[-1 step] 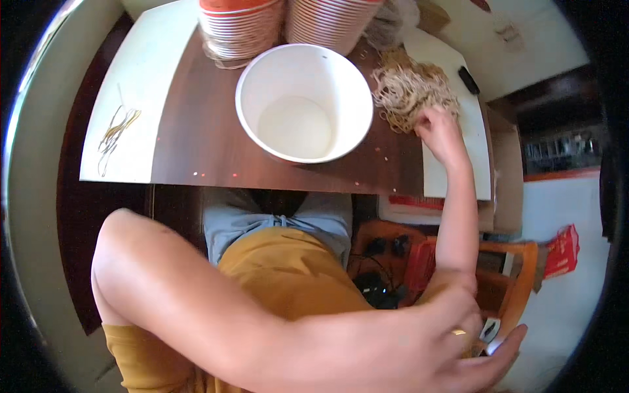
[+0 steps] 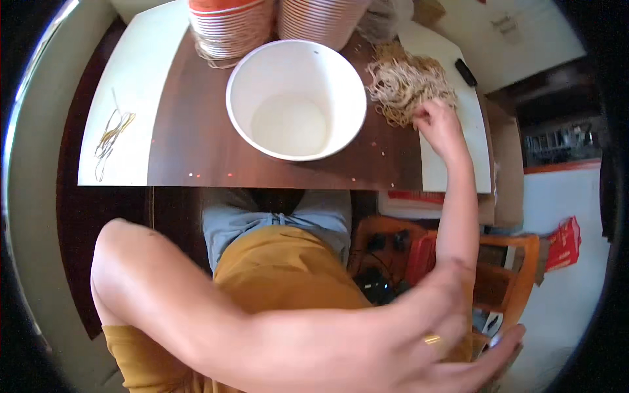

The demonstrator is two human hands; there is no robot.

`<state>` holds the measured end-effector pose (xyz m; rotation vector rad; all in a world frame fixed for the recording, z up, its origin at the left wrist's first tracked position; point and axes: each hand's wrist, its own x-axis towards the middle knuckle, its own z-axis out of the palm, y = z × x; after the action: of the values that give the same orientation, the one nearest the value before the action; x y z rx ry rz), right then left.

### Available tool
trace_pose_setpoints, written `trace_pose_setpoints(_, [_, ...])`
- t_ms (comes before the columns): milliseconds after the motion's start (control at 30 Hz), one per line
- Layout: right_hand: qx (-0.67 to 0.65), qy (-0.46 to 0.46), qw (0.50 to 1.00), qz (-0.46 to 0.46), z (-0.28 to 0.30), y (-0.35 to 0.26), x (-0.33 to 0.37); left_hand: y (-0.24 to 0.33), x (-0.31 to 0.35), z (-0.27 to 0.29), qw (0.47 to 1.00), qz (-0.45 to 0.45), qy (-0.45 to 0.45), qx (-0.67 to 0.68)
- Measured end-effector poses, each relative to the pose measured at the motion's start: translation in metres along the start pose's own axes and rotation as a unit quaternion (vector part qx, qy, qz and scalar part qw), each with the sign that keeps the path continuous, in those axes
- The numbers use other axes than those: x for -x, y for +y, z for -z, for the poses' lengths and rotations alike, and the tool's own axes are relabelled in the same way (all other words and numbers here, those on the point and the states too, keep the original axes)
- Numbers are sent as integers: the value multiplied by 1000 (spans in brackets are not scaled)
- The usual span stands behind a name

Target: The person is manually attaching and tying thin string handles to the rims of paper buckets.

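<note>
At the right of the table, the curled fingers of my right hand (image 2: 438, 124) are pinched at the near edge of a tangled pile of beige rubber bands (image 2: 409, 82). Their tips meet the strands, and the exact number gripped does not show. My left arm crosses low in front of my body. My left hand (image 2: 439, 357), a gold ring on one finger, lies against my right arm near the elbow. Its thumb stretches out apart and the other fingertips are partly hidden and blurred. A white bucket (image 2: 350, 141) with nothing in it sits mid-table, its mouth toward me.
Behind the bucket rise two stacks of nested tubs: one with an orange top (image 2: 229, 29) and bands around it, the other pale (image 2: 321, 23). Loose bands (image 2: 114, 134) lie at the left. A black object (image 2: 466, 72) rests by the right edge. A wooden chair (image 2: 524, 281) stands beside me.
My left hand has slid slightly left along my right arm. The whole view has shifted a little. My right hand stays at the pile of rubber bands.
</note>
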<state>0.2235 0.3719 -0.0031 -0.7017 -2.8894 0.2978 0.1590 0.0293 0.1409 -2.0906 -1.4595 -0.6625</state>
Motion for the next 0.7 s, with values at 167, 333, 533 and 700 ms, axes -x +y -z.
trace_pose_setpoints(167, [-101, 34, 993, -49, -11, 28, 28, -24, 80, -24, 983, 110, 1, 145])
trace_pose_setpoints(333, [-29, 35, 999, 21, -21, 12, 34, -21, 125, -56, 921, 260, -156, 245])
trace_pose_setpoints(533, [79, 191, 970, 131, -62, 4, 5, -15, 117, -84, 924, 253, -104, 265])
trace_pose_setpoints(700, [-242, 178, 954, -25, -14, 20, -8, -24, 112, -79, 918, 240, -80, 305])
